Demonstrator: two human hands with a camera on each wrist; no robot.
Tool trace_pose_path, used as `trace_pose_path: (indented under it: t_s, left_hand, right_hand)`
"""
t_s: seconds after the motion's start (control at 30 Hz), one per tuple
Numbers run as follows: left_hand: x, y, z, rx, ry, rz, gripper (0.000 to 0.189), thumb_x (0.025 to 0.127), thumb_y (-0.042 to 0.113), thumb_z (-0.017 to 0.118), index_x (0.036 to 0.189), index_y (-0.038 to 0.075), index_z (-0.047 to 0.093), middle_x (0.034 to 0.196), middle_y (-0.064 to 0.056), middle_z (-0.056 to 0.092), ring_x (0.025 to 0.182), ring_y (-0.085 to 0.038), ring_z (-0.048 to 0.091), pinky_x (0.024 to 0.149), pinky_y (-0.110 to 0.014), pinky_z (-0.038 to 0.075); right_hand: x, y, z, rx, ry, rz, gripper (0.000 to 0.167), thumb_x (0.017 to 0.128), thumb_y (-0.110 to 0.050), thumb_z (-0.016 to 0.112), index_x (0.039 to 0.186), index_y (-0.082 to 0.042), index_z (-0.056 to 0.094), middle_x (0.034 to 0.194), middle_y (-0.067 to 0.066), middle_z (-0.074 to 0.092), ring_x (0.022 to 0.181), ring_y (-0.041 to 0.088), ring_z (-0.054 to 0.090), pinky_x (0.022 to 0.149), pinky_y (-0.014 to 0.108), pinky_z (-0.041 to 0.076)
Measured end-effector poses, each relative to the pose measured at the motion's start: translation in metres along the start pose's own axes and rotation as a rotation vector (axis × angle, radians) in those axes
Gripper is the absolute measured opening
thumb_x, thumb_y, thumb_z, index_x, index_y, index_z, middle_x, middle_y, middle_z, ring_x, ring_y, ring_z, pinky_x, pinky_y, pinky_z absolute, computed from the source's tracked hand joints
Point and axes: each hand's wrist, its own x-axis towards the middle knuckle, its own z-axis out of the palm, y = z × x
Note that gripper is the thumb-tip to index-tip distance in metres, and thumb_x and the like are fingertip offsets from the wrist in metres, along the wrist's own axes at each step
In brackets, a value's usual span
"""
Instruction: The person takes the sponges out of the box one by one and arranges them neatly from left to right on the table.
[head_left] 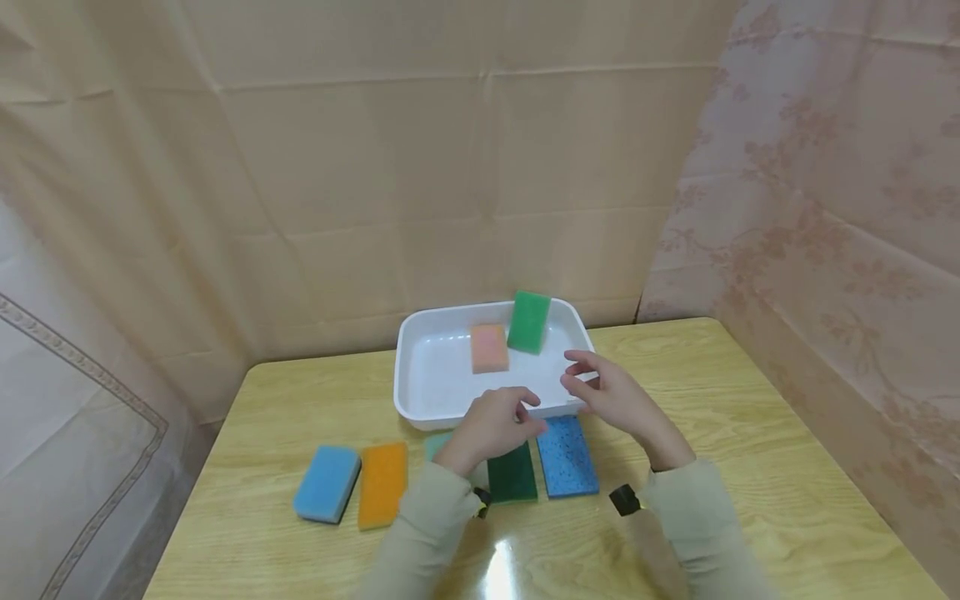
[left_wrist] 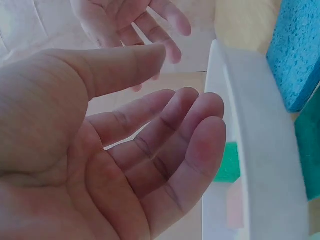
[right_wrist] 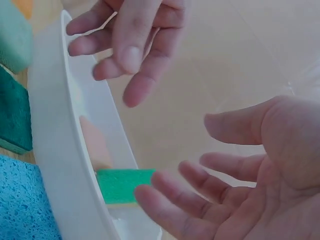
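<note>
Both of my hands hover over the front edge of a white tray (head_left: 431, 392), holding nothing. My left hand (head_left: 491, 423) has its fingers loosely bent, the thumb apart from them. To its right, my right hand (head_left: 617, 398) is near the tray's front right corner, fingers spread and slightly curved. Inside the tray lies a pink sponge (head_left: 489, 350). A green sponge (head_left: 529, 322) leans on the tray's back wall beside it. In the right wrist view, the green sponge (right_wrist: 122, 186) shows behind my right fingertips (right_wrist: 147, 197).
In front of the tray lie a speckled blue sponge (head_left: 568, 458), a dark green sponge (head_left: 513, 477) and a pale green sponge (head_left: 435, 444), partly hidden by my left hand. Farther left are an orange sponge (head_left: 381, 487) and a light blue sponge (head_left: 327, 485). Curtains hang behind the wooden table (head_left: 750, 467).
</note>
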Motion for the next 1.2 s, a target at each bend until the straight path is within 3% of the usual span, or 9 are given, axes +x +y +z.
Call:
trace_pose_path:
  t_s: [0.17,0.3,0.4,0.53,0.7,0.93,1.03,1.2]
  left_hand:
    - [0.004,0.004,-0.012,-0.042,-0.040,0.029,0.037,0.093,0.034,0.070,0.122,0.011,0.068,0.118,-0.006,0.068,0.096,-0.020,0.066,0.084,-0.035,0.055]
    - [0.009,0.004,-0.019,-0.081,-0.059,0.069,0.045,0.093,0.036,0.069,0.129,0.010,0.063,0.128,-0.007,0.062,0.108,-0.027,0.064,0.091,-0.038,0.054]
    - [0.013,0.003,-0.023,-0.162,-0.082,0.038,0.058,0.093,0.041,0.068,0.140,0.010,0.053,0.139,-0.009,0.054,0.119,-0.029,0.058,0.097,-0.042,0.051]
    - [0.021,0.003,-0.028,-0.296,-0.090,-0.064,0.076,0.091,0.046,0.068,0.151,0.009,0.037,0.152,-0.010,0.041,0.132,-0.034,0.049,0.104,-0.048,0.045]
    - [0.035,-0.002,-0.031,-0.422,-0.028,-0.159,0.084,0.090,0.045,0.070,0.154,0.008,0.029,0.157,-0.010,0.034,0.137,-0.034,0.043,0.109,-0.048,0.040]
    - [0.050,-0.006,-0.030,-0.588,0.151,-0.230,0.072,0.093,0.043,0.067,0.150,0.011,0.037,0.150,-0.010,0.041,0.133,-0.029,0.048,0.105,-0.045,0.045]
    - [0.055,-0.009,-0.029,-0.569,0.168,-0.216,0.069,0.096,0.041,0.065,0.149,0.009,0.038,0.151,-0.012,0.041,0.134,-0.031,0.047,0.106,-0.046,0.044]
    - [0.065,-0.018,-0.028,-0.345,0.160,-0.184,0.067,0.098,0.040,0.060,0.149,0.003,0.038,0.153,-0.016,0.041,0.139,-0.032,0.040,0.112,-0.049,0.035]
  right_hand:
    - [0.012,0.003,-0.007,0.091,-0.006,-0.016,0.063,0.099,-0.033,0.061,0.149,-0.002,0.038,0.136,0.024,0.050,0.117,0.042,0.057,0.082,0.040,0.058]
    - [0.022,0.002,-0.012,0.168,-0.013,-0.015,0.067,0.100,-0.034,0.061,0.152,-0.003,0.032,0.142,0.024,0.045,0.124,0.042,0.052,0.092,0.044,0.054]
    - [0.029,-0.001,-0.015,0.238,-0.016,0.011,0.069,0.100,-0.034,0.059,0.155,-0.006,0.027,0.148,0.022,0.039,0.132,0.041,0.044,0.100,0.047,0.048]
    - [0.039,-0.003,-0.017,0.349,0.006,0.052,0.071,0.102,-0.036,0.056,0.157,-0.008,0.021,0.156,0.019,0.030,0.142,0.037,0.033,0.108,0.051,0.039]
    - [0.051,-0.004,-0.016,0.513,0.038,0.100,0.072,0.102,-0.036,0.054,0.159,-0.011,0.018,0.161,0.018,0.021,0.145,0.036,0.028,0.112,0.055,0.034]
    - [0.071,0.000,-0.009,0.727,0.019,0.229,0.064,0.105,-0.024,0.049,0.158,-0.011,0.017,0.161,0.015,0.020,0.144,0.038,0.029,0.113,0.054,0.032]
    - [0.080,0.004,-0.008,0.851,0.007,0.272,0.064,0.107,-0.021,0.044,0.159,-0.010,0.009,0.163,0.015,0.014,0.146,0.038,0.024,0.116,0.052,0.028]
    - [0.093,0.011,-0.008,0.974,0.000,0.350,0.063,0.107,-0.022,0.041,0.159,-0.009,0.009,0.164,0.017,0.004,0.147,0.039,0.016,0.119,0.049,0.021]
